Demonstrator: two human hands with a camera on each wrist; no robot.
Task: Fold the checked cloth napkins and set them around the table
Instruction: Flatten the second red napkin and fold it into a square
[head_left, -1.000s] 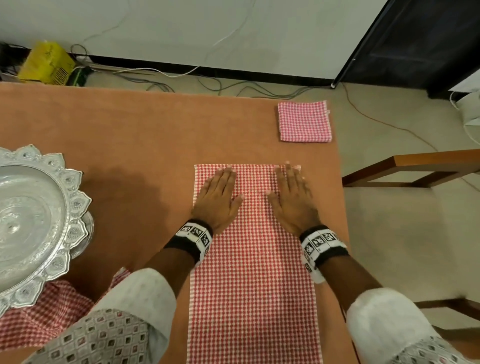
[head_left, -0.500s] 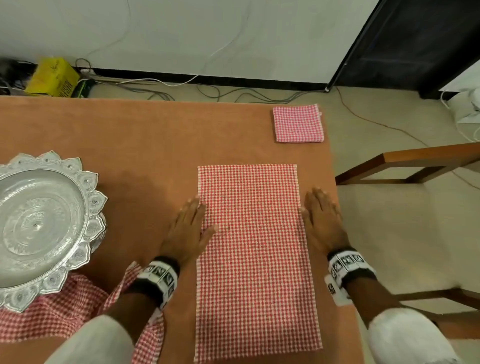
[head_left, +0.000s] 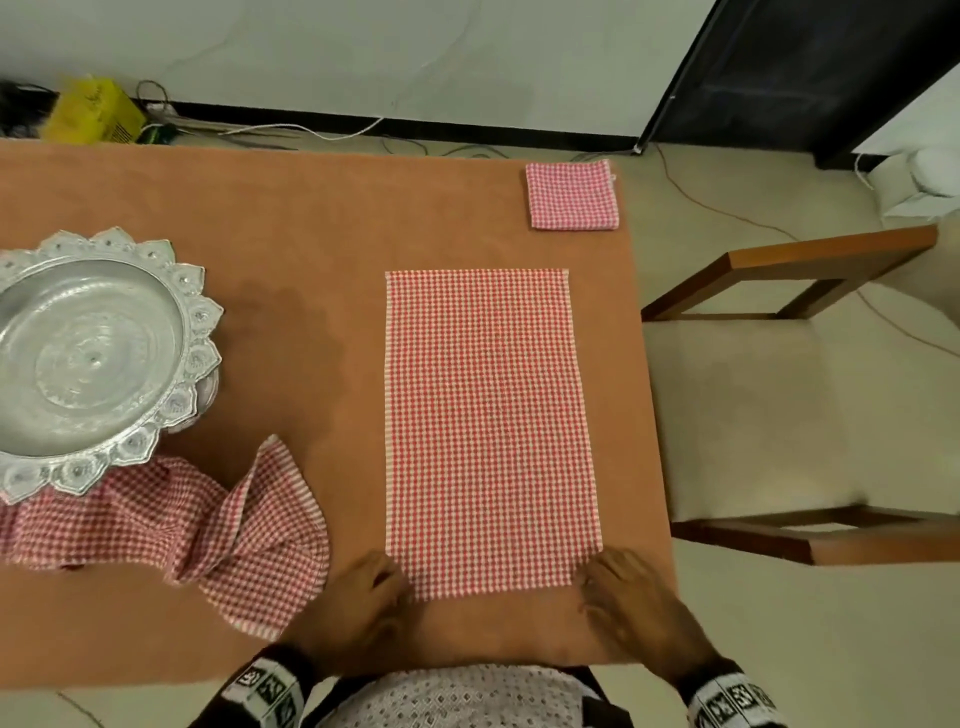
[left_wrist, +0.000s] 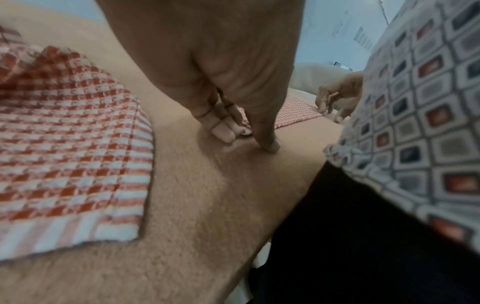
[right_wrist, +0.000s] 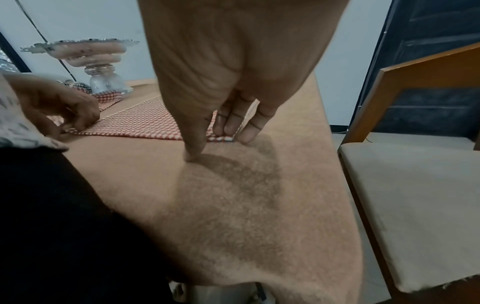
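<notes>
At the near edge of the table (head_left: 311, 218), the long napkin (head_left: 488, 426) is touched at its two near corners by the left hand (head_left: 358, 608) and right hand (head_left: 634, 608), fingers bent onto the cloth, thumbs on the table.

I see a long napkin (head_left: 488, 431) in red-and-white check on an orange-brown worktop (head_left: 291, 223). A small folded napkin (head_left: 571, 195) looks pinker, same check. A crumpled napkin (head_left: 208, 525) shows red check with white striped edging. The pedestal tray (head_left: 88, 358) is silver. My shirt (left_wrist: 428, 123) carries a grey grid with red and dark squares. The chair (head_left: 779, 415) has a brown frame and beige seat.
</notes>
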